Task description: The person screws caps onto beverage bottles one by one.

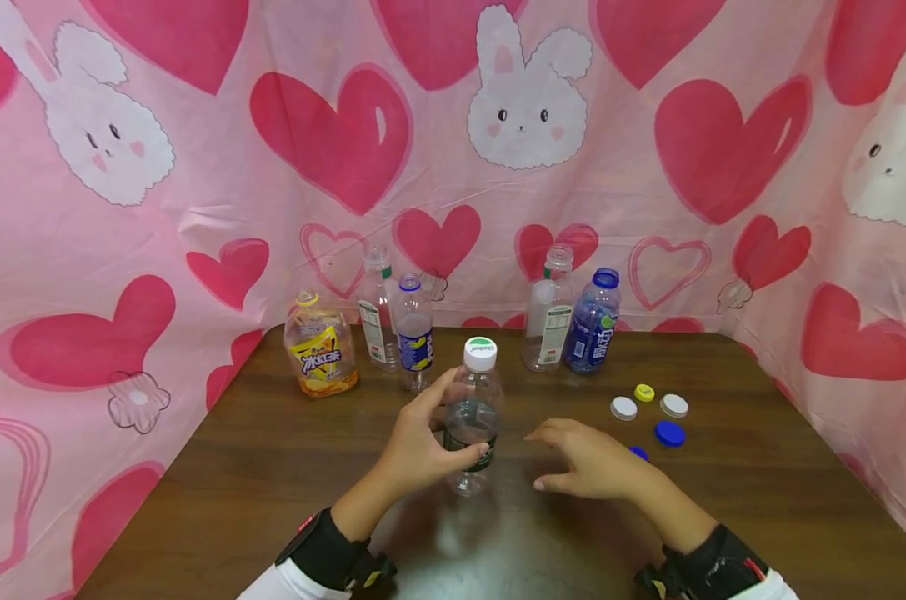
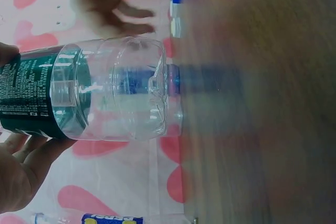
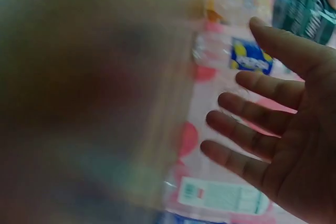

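Note:
My left hand (image 1: 415,433) grips a clear plastic bottle (image 1: 473,408) with a dark green label and a white cap (image 1: 480,354) on its neck. The bottle is upright, its base just above the table, as the left wrist view shows. To its right, my right hand (image 1: 591,462) hovers with fingers spread and nothing in it. In the right wrist view, the fingers (image 3: 252,108) are apart from the bottle's green label (image 3: 304,9). Loose caps lie beyond that hand: a blue cap (image 1: 670,433), a yellow cap (image 1: 643,392) and white caps (image 1: 623,407).
Uncapped bottles stand along the table's back: an iced tea bottle (image 1: 321,350), a blue-labelled bottle (image 1: 415,346) and a clear bottle (image 1: 377,321) on the left, another clear bottle (image 1: 548,321) and a blue bottle (image 1: 593,325) on the right. A heart-patterned cloth (image 1: 437,167) hangs behind the table (image 1: 272,492).

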A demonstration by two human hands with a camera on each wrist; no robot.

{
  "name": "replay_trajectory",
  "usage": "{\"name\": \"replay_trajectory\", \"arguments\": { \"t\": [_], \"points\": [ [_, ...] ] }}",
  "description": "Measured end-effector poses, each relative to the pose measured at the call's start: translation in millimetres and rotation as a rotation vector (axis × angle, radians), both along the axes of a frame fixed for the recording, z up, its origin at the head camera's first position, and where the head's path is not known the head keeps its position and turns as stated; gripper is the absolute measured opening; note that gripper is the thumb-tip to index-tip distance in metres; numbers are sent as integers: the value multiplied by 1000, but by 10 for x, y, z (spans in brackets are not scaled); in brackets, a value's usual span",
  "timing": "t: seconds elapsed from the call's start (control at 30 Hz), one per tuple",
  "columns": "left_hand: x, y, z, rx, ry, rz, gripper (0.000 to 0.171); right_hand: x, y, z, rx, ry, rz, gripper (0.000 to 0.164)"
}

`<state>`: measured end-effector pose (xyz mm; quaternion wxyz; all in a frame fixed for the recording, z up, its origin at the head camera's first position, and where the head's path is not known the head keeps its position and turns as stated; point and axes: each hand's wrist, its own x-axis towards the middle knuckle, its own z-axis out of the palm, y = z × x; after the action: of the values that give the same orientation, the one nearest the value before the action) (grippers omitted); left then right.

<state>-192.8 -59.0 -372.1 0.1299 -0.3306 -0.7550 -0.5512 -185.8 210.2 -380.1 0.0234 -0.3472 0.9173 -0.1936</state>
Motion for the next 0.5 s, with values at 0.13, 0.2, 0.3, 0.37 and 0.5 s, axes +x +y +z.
{"name": "replay_trajectory", "arguments": {
  "t": [0.13, 0.2, 0.3, 0.37, 0.5],
  "points": [
    [141, -8, 174, 0, -7, 0, 83, 117, -40, -170, 59, -3, 5, 49],
    [178, -9, 217, 2, -8, -2, 82, 158, -58, -220, 70, 6, 7, 48],
    [168, -12, 189, 5, -4, 0, 81, 191, -75, -266, 76, 24, 9, 47],
    [120, -29, 106, 12, -5, -2, 84, 203, -81, -287, 78, 29, 8, 46],
    [35, -190, -64, 20, -18, 26, 90, 223, -87, -316, 83, 21, 7, 45]
  ]
}}
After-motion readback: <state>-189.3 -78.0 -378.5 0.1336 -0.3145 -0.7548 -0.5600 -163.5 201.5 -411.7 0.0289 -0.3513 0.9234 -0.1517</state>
